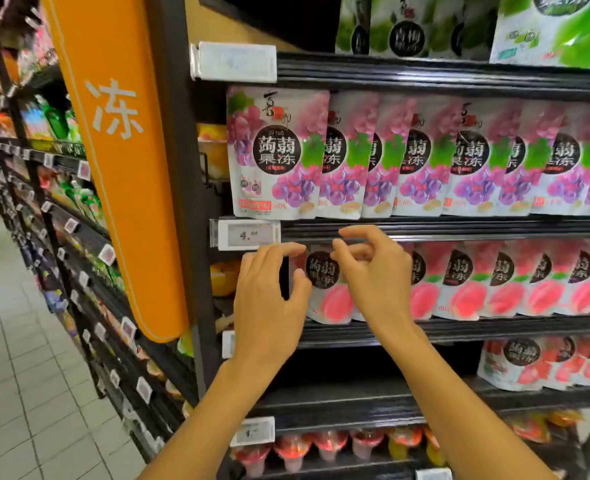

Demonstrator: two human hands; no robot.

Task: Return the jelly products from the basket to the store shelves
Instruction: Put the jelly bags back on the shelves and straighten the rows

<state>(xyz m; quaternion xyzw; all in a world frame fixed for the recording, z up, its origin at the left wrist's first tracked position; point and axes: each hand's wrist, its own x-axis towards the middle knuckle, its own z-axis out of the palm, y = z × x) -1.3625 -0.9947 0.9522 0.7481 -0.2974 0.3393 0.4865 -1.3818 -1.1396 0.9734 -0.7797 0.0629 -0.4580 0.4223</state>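
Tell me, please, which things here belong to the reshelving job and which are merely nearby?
Job: front peach jelly pouch, left hand, right hand, peach shelf.
Nearby: grape pouches, green pouches, jelly cups, orange sign, price tag.

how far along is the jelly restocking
Done: a peach jelly pouch stands at the left end of its shelf row. In hand: left hand and right hand hover loosely curled at it, apparently settling it, gripping nothing clearly. Left: unknown, since the basket is out of view.
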